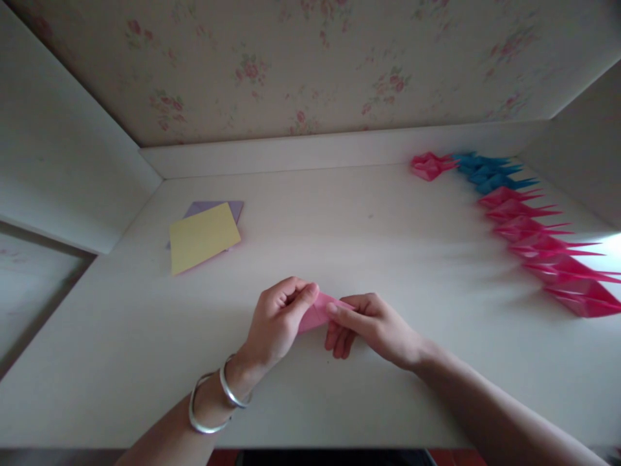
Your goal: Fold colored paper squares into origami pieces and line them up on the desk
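Observation:
Between my two hands is a folded piece of pink origami paper [315, 313], held just over the white table near its front. My left hand [279, 317] pinches its left end, thumb on top and fingers curled beneath. At the other end, my right hand [373, 327] grips the paper between thumb and forefinger, its remaining fingers curled below. Parts of the paper are hidden by both hands, so its full folded shape cannot be made out. Two silver bangles [208, 404] circle my left wrist.
A yellow paper sheet [204, 238] lies on purple sheets [236, 208] at the left. Along the right stand several folded pink paper figures [538, 246] with pointed ends, several blue ones [490, 171] behind them, and another pink figure [429, 166] near the back ledge [291, 155].

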Demonstrator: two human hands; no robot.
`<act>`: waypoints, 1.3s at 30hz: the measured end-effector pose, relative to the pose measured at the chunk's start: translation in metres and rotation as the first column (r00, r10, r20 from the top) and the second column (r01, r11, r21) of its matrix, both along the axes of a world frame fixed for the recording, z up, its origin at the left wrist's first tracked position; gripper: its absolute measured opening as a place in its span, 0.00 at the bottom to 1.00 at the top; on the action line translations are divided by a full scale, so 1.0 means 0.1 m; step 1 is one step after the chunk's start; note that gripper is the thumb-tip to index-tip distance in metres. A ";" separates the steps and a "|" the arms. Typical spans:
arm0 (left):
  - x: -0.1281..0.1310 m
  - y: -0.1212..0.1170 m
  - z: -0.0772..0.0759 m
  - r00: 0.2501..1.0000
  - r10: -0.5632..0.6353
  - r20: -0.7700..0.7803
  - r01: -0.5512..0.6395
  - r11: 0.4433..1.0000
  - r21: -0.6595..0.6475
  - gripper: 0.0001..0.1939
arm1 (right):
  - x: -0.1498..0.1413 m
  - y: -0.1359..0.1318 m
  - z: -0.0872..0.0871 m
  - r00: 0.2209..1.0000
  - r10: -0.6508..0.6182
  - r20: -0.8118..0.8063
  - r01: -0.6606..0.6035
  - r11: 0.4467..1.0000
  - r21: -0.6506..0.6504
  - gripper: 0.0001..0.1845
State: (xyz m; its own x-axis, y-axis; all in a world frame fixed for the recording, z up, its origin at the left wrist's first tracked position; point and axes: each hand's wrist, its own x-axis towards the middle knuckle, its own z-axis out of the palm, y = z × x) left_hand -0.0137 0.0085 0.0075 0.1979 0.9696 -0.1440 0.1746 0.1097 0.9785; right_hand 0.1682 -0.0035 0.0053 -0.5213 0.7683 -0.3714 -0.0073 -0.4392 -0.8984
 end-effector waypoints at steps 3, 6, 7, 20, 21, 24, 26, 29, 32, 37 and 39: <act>0.01 0.01 0.01 1.000 -0.020 0.022 0.021 0.999 -0.045 0.15 | 0.01 0.00 0.01 1.000 -0.008 0.023 0.007 0.999 0.043 0.29; 0.03 0.02 0.02 0.998 -0.012 0.061 0.017 0.997 -0.076 0.14 | 0.02 -0.01 0.01 0.998 -0.032 0.058 0.028 0.997 0.077 0.28; 0.03 0.01 0.02 0.998 -0.012 0.062 0.016 0.997 -0.076 0.13 | 0.02 -0.01 0.00 0.997 -0.051 0.062 0.046 0.995 0.086 0.27; 0.06 -0.04 0.00 1.000 -0.014 0.010 0.014 0.999 -0.034 0.14 | -0.04 -0.02 0.00 0.989 -0.010 0.150 -0.010 0.991 0.132 0.36; 0.06 -0.03 0.01 1.000 -0.027 0.015 0.027 0.999 -0.041 0.14 | -0.03 -0.03 -0.01 0.986 -0.012 0.166 -0.013 0.988 0.152 0.36; 0.04 -0.02 0.03 0.998 -0.065 0.016 0.066 0.996 -0.054 0.15 | 0.01 -0.03 -0.02 0.981 -0.030 0.193 -0.009 0.981 0.196 0.35; 0.03 -0.01 0.03 0.995 -0.097 -0.001 0.096 0.994 -0.060 0.16 | 0.03 -0.02 -0.02 0.979 -0.041 0.198 0.000 0.979 0.203 0.34; 0.01 0.01 0.03 0.988 -0.152 -0.043 0.149 0.987 -0.057 0.18 | 0.04 -0.02 -0.01 0.983 -0.060 0.175 0.027 0.982 0.185 0.33; 0.00 0.02 0.03 0.976 -0.196 -0.093 0.192 0.980 -0.047 0.20 | 0.05 -0.02 -0.04 0.986 -0.108 0.124 0.087 0.983 0.163 0.31; -0.02 0.01 0.03 0.968 -0.251 0.003 0.250 0.961 -0.120 0.20 | 0.06 -0.05 -0.08 0.976 -0.166 0.140 0.127 0.959 0.253 0.32; -0.02 0.01 0.04 0.964 -0.261 0.057 0.267 0.954 -0.134 0.20 | 0.05 -0.05 -0.08 0.964 -0.188 0.190 0.122 0.942 0.312 0.32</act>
State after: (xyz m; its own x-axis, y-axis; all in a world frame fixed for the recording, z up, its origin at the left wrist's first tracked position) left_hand -0.0155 0.0091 0.0113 0.4518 0.8529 -0.2615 0.1790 0.2005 0.9632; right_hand 0.1732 -0.0090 -0.0028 -0.3206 0.9248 -0.2048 0.1527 -0.1629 -0.9747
